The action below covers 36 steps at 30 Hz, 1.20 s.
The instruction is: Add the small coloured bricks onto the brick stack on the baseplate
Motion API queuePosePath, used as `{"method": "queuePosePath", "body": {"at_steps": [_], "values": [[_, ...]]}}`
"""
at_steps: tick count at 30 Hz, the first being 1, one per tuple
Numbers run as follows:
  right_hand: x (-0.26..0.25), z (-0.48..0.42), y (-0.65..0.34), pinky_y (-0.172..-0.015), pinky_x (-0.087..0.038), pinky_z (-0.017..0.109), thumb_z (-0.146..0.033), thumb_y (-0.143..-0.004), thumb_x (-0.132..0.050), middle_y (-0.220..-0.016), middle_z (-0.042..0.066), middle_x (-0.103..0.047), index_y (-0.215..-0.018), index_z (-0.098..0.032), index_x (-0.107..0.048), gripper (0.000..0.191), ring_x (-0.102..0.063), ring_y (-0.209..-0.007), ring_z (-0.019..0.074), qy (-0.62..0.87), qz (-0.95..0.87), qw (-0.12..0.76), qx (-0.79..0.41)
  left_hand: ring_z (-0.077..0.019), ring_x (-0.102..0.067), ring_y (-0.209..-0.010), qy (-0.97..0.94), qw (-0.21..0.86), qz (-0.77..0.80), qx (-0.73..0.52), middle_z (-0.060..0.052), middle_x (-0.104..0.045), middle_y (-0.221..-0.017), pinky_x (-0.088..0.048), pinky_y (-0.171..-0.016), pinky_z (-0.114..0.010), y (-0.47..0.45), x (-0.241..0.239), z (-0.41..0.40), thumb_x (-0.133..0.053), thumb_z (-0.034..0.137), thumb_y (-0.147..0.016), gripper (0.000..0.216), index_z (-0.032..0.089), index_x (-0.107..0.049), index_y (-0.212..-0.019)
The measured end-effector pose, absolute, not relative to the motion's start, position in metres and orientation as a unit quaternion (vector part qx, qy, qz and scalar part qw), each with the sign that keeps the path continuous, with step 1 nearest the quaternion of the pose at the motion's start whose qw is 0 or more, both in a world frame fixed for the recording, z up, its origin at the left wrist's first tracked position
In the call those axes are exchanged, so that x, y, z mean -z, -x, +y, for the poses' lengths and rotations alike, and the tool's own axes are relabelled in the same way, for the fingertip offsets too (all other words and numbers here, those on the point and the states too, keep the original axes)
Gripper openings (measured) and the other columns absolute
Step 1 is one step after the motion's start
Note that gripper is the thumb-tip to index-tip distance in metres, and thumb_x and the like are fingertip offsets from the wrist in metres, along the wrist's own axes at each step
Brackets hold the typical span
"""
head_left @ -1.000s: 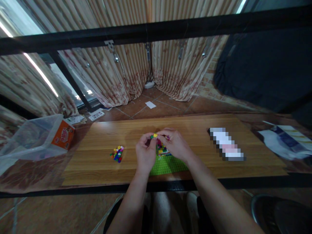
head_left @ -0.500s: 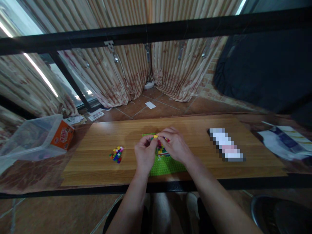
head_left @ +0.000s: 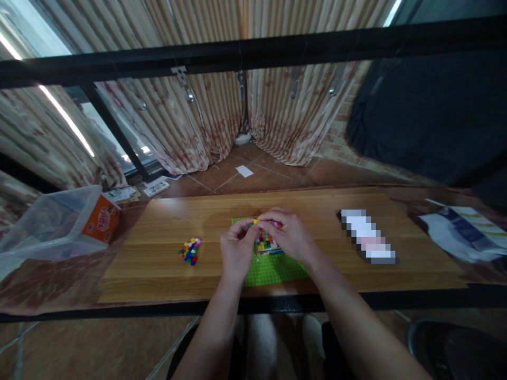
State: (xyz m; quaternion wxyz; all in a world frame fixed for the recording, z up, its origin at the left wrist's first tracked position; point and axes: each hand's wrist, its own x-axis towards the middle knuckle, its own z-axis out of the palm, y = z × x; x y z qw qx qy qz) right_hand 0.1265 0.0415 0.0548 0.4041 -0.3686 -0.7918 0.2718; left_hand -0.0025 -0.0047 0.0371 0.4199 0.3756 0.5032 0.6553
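Both hands sit a bit lower vs 1 s ago. Right hand [head_left: 291,237] slid toward 4 o'clock, now over the far part of the brick block [head_left: 266,244] w/ fingertips on its top edge. Left hand [head_left: 236,248] dropped slightly toward 6 o'clock, thumb and forefinger pinched by the yellow brick [head_left: 255,221]. More of the green baseplate [head_left: 273,269] shows at its 12 o'clock edge, past the fingers.

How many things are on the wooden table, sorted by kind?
Green baseplate: 1
Brick build on the baseplate: 1
Loose brick pile: 1
Blurred-out flat thing: 1
Hands, left and right, over the build: 2
Total: 6
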Motion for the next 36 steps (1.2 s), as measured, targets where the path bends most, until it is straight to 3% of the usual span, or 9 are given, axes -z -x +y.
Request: {"method": "queuePosePath", "body": {"at_steps": [7,23,36], "values": [[-0.038,0.062,-0.141,-0.082,-0.049,0.033,-0.029,-0.086,-0.064,-0.087,0.004,-0.075,-0.084,-0.022,-0.076,0.014,-0.067,-0.087,0.0203,0.428,-0.719,0.472,-0.279,-0.0136,-0.064,-0.07,-0.342,0.394,0.563,-0.641,-0.003,-0.069,-0.08,-0.054,-0.069,-0.028,0.011,-0.024,0.001,-0.068,0.021,-0.073,0.023,0.015,-0.071,-0.095],[-0.025,0.073,-0.128,-0.079,-0.049,0.032,-0.023,-0.083,-0.063,-0.086,0.007,-0.074,-0.078,-0.02,-0.075,0.013,-0.067,-0.085,0.0202,0.452,-0.761,0.375,-0.276,-0.0134,-0.06,-0.062,-0.376,0.412,0.63,-0.541,-0.002,-0.068,-0.072,-0.05,-0.062,-0.026,0.017,-0.007,0.007,-0.06,0.016,-0.077,0.027,0.015,-0.072,-0.101],[-0.013,0.08,-0.126,-0.08,-0.051,0.033,-0.028,-0.079,-0.066,-0.086,0.005,-0.074,-0.079,-0.02,-0.075,0.012,-0.067,-0.084,0.0194,0.457,-0.716,0.399,-0.345,-0.0172,-0.063,-0.066,-0.392,0.419,0.59,-0.568,-0.002,-0.07,-0.072,-0.054,-0.068,-0.031,0.018,0.004,0.006,-0.068,0.021,-0.074,0.028,0.021,-0.075,-0.101]]}}
